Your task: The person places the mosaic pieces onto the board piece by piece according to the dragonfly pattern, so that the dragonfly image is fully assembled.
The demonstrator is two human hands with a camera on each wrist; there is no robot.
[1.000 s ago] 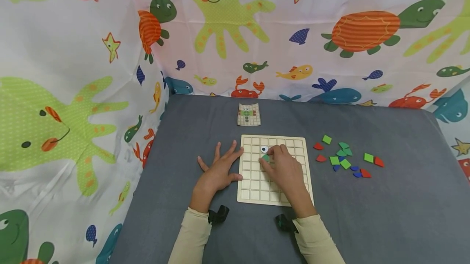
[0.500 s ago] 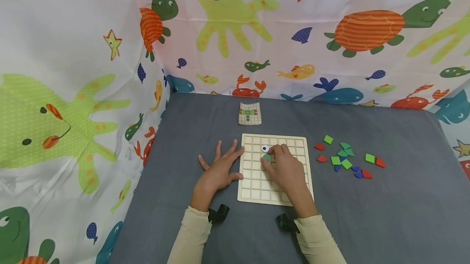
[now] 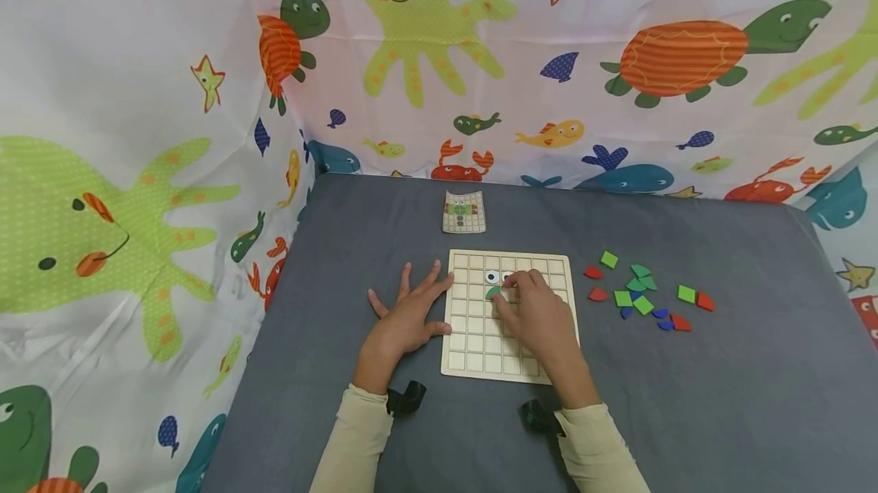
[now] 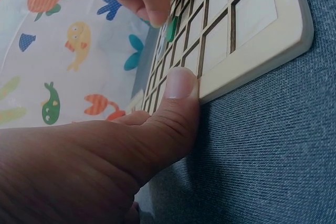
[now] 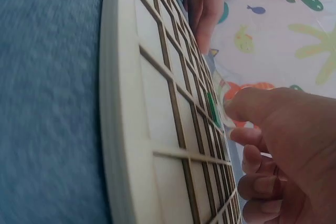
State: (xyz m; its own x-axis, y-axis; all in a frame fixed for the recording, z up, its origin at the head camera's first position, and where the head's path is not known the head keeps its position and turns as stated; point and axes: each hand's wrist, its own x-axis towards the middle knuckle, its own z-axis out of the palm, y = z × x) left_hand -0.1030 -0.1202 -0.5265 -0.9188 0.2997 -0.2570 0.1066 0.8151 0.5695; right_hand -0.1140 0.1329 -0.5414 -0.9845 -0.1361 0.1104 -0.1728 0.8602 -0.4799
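My left hand [image 3: 405, 321] lies with fingers spread at the left side of a wooden grid board [image 3: 475, 344]. In the left wrist view its thumb [image 4: 178, 90] presses on the board's rim. Over the board's upper middle, my right hand [image 3: 538, 314] has its thumb and forefinger close together, beside a green curved-edge piece [image 3: 493, 292] in a cell. Whether they pinch another piece I cannot tell; the fingers hide the spot. A round eye piece [image 3: 491, 277] sits in the cell above the green one, and a second eye piece [image 3: 506, 276] is partly covered by the fingertips.
A small card [image 3: 463, 212] with a coloured grid picture lies behind the board. To the right are loose pieces: green squares [image 3: 642, 305], red wedges [image 3: 705, 301], dark green pieces [image 3: 641, 270] and blue ones [image 3: 665, 326]. A patterned cloth [image 3: 405, 135] surrounds the grey table [image 3: 754, 401].
My right hand's fingertips have shifted slightly right, uncovering part of the second eye piece. The left hand stays in place at the board's edge.
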